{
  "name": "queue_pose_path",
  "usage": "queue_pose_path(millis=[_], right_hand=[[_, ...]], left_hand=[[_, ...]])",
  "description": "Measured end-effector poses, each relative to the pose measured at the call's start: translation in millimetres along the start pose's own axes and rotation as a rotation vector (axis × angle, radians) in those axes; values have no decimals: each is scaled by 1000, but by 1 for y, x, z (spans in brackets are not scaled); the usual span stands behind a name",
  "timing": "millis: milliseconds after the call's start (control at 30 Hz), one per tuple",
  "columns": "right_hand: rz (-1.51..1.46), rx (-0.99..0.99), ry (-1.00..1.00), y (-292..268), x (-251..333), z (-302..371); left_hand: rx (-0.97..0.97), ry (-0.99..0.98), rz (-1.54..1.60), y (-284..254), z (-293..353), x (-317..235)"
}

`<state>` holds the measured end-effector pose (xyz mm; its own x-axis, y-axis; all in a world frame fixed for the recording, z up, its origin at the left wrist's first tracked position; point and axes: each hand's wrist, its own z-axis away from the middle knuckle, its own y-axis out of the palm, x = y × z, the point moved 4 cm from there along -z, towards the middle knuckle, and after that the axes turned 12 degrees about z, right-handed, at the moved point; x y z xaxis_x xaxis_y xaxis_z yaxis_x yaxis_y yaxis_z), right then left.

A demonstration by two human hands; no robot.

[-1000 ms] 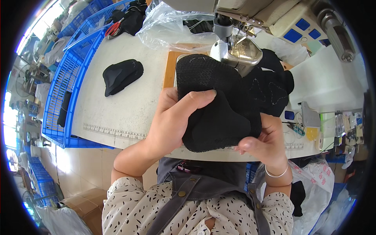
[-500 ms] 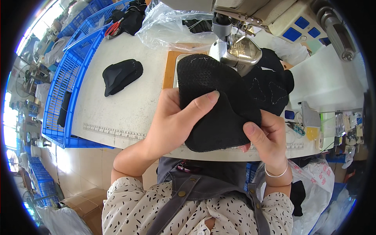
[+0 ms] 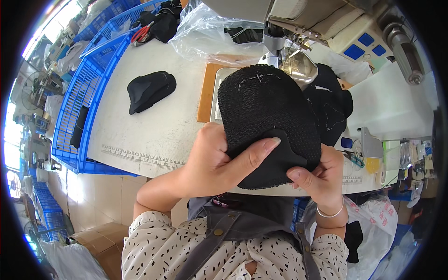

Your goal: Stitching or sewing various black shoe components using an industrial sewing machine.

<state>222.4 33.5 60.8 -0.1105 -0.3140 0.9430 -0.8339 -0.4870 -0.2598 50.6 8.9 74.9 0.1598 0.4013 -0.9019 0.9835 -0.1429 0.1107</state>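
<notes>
Between my two hands I hold a black fabric piece (image 3: 266,98), raised above the table's front edge. Its upper part is a textured mesh with light stitch marks near the top; a smoother black patch lies over its lower part. My left hand (image 3: 224,161) grips the left side, thumb pressed flat across the patch. My right hand (image 3: 322,177) pinches the lower right edge, thumb in front and fingers behind, partly hidden. Behind the piece stands a sewing machine (image 3: 298,65). More black fabric pieces with light stitch lines (image 3: 329,107) lie to its right.
On the left of the table (image 3: 121,126) lies another black piece (image 3: 151,91), beside a blue plastic basket (image 3: 77,116). Red-handled scissors (image 3: 141,33) and clear plastic bags (image 3: 200,32) are at the back. Small snips (image 3: 355,158) rest at the right. A cardboard box (image 3: 102,242) stands below.
Both hands have lowered the black piece slightly and tilted it, so more of its mesh upper part and stitch marks show. My left thumb sits lower on the patch.
</notes>
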Motion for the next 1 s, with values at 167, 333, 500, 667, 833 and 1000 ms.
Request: queue_pose_path(millis=[167, 333, 500, 667, 833, 1000], right_hand=[[-40, 10, 33, 1, -3, 1], [-40, 17, 26, 1, -4, 1], [-49, 17, 24, 2, -4, 1], [-53, 12, 12, 3, -2, 1], [-60, -1, 35, 3, -1, 1], [-27, -15, 49, 3, 1, 0]], left_hand=[[11, -8, 5, -1, -1, 0], [9, -18, -1, -1, 0, 0], [-6, -18, 22, 0, 1, 0], [-15, -3, 9, 0, 1, -1], [-3, -24, 19, 1, 1, -1], [0, 23, -42, -1, -4, -1]])
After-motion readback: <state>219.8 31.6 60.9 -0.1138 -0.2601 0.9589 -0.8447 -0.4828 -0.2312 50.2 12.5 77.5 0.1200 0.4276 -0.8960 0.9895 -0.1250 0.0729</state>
